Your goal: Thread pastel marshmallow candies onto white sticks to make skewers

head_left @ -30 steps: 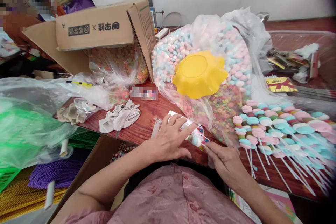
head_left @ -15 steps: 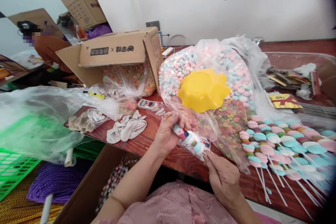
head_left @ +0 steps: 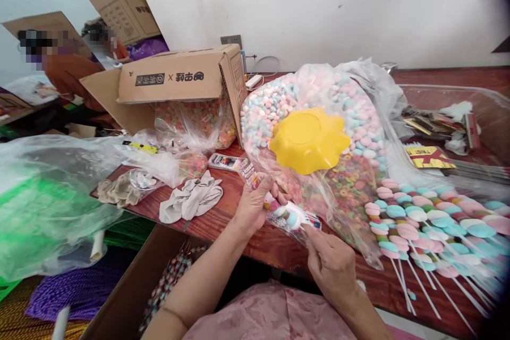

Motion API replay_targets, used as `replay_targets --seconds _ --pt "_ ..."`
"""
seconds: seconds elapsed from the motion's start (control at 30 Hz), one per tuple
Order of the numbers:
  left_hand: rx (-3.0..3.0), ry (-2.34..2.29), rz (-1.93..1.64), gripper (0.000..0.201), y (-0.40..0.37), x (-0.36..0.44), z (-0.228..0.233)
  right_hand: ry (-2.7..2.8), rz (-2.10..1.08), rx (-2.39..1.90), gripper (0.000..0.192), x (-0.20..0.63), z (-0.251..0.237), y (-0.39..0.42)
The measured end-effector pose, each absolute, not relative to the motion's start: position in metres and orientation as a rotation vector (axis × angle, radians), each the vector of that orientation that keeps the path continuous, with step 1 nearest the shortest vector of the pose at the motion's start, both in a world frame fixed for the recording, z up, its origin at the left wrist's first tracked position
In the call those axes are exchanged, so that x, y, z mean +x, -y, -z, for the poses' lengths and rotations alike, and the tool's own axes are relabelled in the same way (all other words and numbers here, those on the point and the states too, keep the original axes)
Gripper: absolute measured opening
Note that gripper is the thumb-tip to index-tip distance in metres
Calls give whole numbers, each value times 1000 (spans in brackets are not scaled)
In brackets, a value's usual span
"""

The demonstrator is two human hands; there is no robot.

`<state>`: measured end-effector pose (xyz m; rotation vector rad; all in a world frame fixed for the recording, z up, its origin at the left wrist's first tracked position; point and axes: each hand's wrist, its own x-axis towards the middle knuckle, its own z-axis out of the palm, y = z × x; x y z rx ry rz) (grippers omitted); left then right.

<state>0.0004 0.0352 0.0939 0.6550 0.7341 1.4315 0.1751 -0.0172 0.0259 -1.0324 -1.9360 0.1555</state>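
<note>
- Far left, a clear plastic sheet [head_left: 51, 191] billows over something green, and below the counter [head_left: 223, 218] edge sits an open cardboard box [head_left: 131, 297] with bundled sticks inside.
- On the counter, a crumpled white cloth [head_left: 191, 199] lies just beside a small bag of pale scraps [head_left: 123, 187]; behind them a tipped carton [head_left: 175, 82] spills a bag of coloured cereal rings.
- Centre now: the left hand [head_left: 253, 204] is wrapped tight around the upper end of a packaged marshmallow skewer [head_left: 289, 217], fingers curled, a firm closed grip on the wrapper.
- That skewer's long axis slants from upper left down to lower right, running from the left hand straight towards the right.
- The right hand [head_left: 329, 260] sits just below and to the right, its fingertips pinched shut on the lower end of the same wrapper, so both hands share the one piece, held just above the counter edge.
- Behind the hands, a yellow scalloped bowl [head_left: 308, 138] rests upside down on a big bag of pastel marshmallows [head_left: 279, 103].
- Off to the right, a row of finished marshmallow skewers [head_left: 430, 218] fans across the counter, sticks pointing towards the person.
- Far right, a clear bin [head_left: 478, 111] holds wrappers and scraps.
</note>
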Motion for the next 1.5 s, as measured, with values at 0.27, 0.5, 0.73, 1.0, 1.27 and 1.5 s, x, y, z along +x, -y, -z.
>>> replay_targets --seconds 0.27,0.5,0.73,1.0,1.27,1.5 --pt "344 -540 -1566 46 -38 5 -95 1930 -250 -1024 23 165 -18 14" --pt "514 -465 -1442 54 -40 -1 -88 1237 -1910 -993 42 159 -38 16" --pt "524 -570 -1346 53 -44 -13 -80 1768 -1338 -1064 37 168 -38 4" --pt "384 -575 -1261 44 -40 4 -79 2339 209 -821 40 228 -51 -28" --pt "367 -437 -1250 45 -39 23 -78 1879 -1366 -1166 40 213 -63 10" --pt "560 -576 -1271 52 -35 5 -73 1497 -1714 -1194 46 194 -63 28"
